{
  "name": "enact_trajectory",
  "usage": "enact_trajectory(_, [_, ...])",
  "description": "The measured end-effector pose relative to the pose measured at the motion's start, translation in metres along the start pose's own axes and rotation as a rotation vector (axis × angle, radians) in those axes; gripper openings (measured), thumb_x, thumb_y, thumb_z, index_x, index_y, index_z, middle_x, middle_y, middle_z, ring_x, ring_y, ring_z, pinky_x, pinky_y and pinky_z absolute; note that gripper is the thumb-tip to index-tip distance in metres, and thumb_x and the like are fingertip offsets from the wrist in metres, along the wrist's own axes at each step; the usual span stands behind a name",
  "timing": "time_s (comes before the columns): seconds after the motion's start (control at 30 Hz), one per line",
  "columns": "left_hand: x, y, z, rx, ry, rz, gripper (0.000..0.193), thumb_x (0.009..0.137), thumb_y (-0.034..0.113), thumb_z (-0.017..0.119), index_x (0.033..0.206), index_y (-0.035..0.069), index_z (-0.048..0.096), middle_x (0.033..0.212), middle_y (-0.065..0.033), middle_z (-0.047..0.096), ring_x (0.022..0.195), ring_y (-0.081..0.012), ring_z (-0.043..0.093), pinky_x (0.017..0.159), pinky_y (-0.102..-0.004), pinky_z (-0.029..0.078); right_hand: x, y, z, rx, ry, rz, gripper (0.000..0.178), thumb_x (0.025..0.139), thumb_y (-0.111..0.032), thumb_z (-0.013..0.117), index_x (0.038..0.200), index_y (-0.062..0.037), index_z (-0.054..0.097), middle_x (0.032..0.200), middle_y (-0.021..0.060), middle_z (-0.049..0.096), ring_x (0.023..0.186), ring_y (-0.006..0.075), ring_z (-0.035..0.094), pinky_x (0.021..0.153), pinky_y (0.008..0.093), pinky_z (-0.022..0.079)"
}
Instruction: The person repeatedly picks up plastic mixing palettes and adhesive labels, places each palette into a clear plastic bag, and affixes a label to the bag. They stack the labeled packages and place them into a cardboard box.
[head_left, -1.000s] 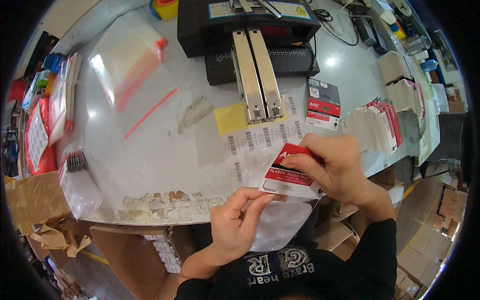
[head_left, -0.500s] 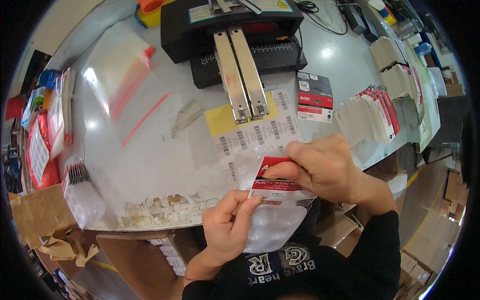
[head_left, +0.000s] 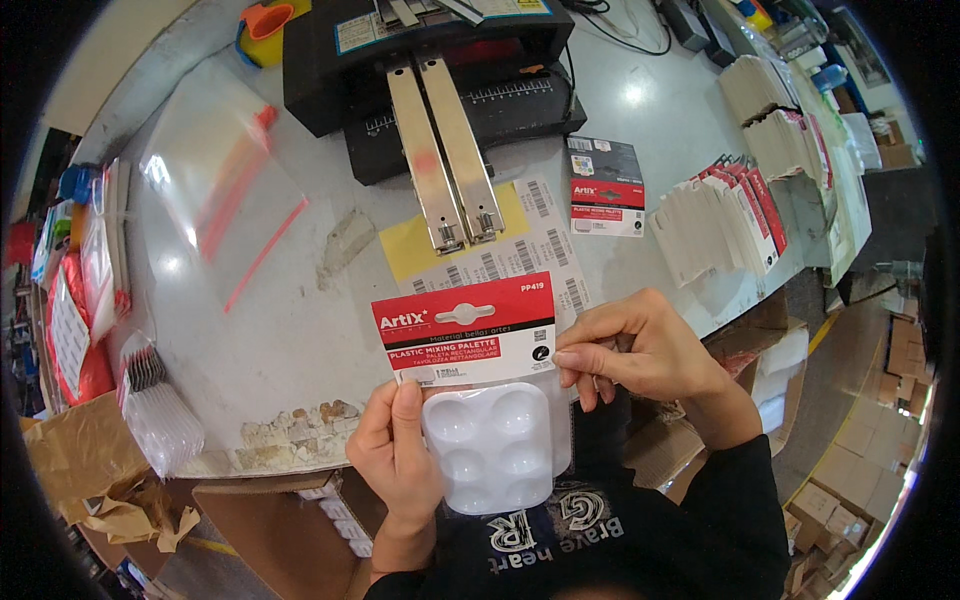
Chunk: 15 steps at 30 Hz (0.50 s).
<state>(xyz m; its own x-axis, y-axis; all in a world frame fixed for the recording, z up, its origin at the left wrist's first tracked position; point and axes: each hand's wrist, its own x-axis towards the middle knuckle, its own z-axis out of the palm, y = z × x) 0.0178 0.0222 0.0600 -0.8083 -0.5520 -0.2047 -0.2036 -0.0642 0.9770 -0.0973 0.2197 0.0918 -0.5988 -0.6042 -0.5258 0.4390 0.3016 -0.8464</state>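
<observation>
A white plastic mixing palette (head_left: pixel 488 450) with several round wells hangs in a clear bag in front of me. Across the bag's top lies a red, black and white header card (head_left: pixel 465 328) with a hanging slot, its printed front facing up. My left hand (head_left: pixel 398 455) grips the package at the card's lower left corner, thumb on top. At the right edge of the card, my right hand (head_left: pixel 650 350) pinches it between thumb and forefinger, the other fingers curled below. Just beyond the card is a yellow-and-white sheet of barcode labels (head_left: pixel 520 262), partly covered.
A black stapling machine (head_left: pixel 335 75) with two long metal arms (head_left: pixel 440 150) stands at the back. Another header card (head_left: pixel 607 195) lies right of it, near stacked cards (head_left: pixel 715 225). Clear bags (head_left: pixel 205 160) lie left; bagged palettes (head_left: pixel 160 410) sit at the left front edge.
The header card, bent under my right hand before, is now flat and faces up. My right hand has shifted to its right edge, and the package has moved left with the palette in plain sight.
</observation>
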Motion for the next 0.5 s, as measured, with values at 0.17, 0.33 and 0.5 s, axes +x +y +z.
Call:
enact_trajectory(0.17, [0.003, -0.007, -0.004, 0.069, -0.024, 0.044, 0.023, 0.095, 0.013, 0.052, 0.086, -0.006, 0.062, 0.073, -0.0026, 0.063, 0.066, -0.0048, 0.050, 0.059, -0.0191, 0.040, 0.005, 0.004, 0.002, 0.056, -0.003, -0.031, 0.016, 0.088, -0.010, 0.061, 0.091, 0.0049, 0.066, 0.074, 0.0067, 0.066, 0.058, 0.0098, 0.063, 0.047, 0.0203, 0.046])
enact_trajectory(0.33, [-0.012, 0.015, -0.008, 0.106, -0.091, -0.093, 0.021, 0.094, 0.012, 0.051, 0.083, -0.004, 0.059, 0.068, -0.0001, 0.058, 0.061, -0.0040, 0.045, 0.054, -0.0195, 0.036, -0.014, -0.003, 0.010, 0.214, -0.041, 0.040, 0.014, 0.087, -0.009, 0.061, 0.079, 0.0023, 0.061, 0.067, 0.0035, 0.061, 0.053, 0.0076, 0.058, 0.047, 0.0201, 0.044])
enact_trajectory(0.5, [0.008, 0.007, -0.001, -0.029, -0.161, -0.166, 0.026, 0.096, 0.017, 0.046, 0.077, 0.001, 0.053, 0.068, 0.0017, 0.049, 0.063, -0.0049, 0.038, 0.057, -0.0214, 0.032, 0.016, 0.011, 0.002, 0.232, -0.022, 0.144, 0.014, 0.084, -0.010, 0.062, 0.074, -0.0012, 0.058, 0.061, 0.0028, 0.056, 0.049, 0.0078, 0.052, 0.044, 0.0213, 0.039])
